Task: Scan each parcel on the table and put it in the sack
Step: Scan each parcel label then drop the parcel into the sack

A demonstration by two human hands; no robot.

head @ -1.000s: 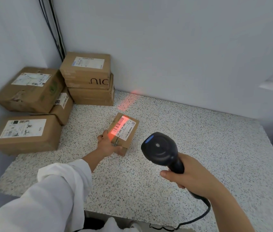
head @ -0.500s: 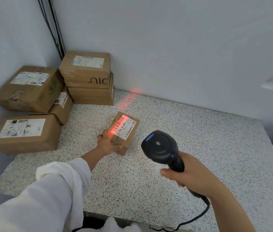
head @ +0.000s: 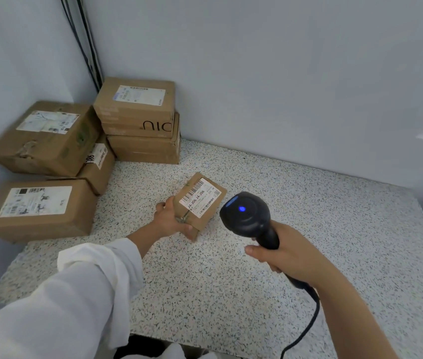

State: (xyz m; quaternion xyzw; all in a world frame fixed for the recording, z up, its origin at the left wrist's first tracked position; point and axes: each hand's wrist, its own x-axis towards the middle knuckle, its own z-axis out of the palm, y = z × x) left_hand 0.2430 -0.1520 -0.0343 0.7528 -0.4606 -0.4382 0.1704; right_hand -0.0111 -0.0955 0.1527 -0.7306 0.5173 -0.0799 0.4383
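A small brown parcel [head: 202, 200] with a white barcode label lies on the speckled table [head: 308, 229], near its middle. My left hand [head: 170, 220] grips the parcel's near left corner, thumb on the side. My right hand [head: 286, 251] holds a black barcode scanner [head: 248, 218] by its handle, just right of the parcel and pointed at it. A blue light glows on top of the scanner. No red beam falls on the label. The sack is out of view.
Several bigger cardboard parcels sit in the back left corner: a stack of two [head: 137, 120], a tilted one [head: 47, 136], a small one under it [head: 99, 167] and a flat one [head: 39, 208]. Black cables [head: 86, 40] run down the wall corner. The scanner's cord [head: 306, 330] hangs over the front edge.
The scanner's red beam on the label and on the table behind it has gone out, and a blue light now shows on the scanner. Both hands have stayed about where they were.
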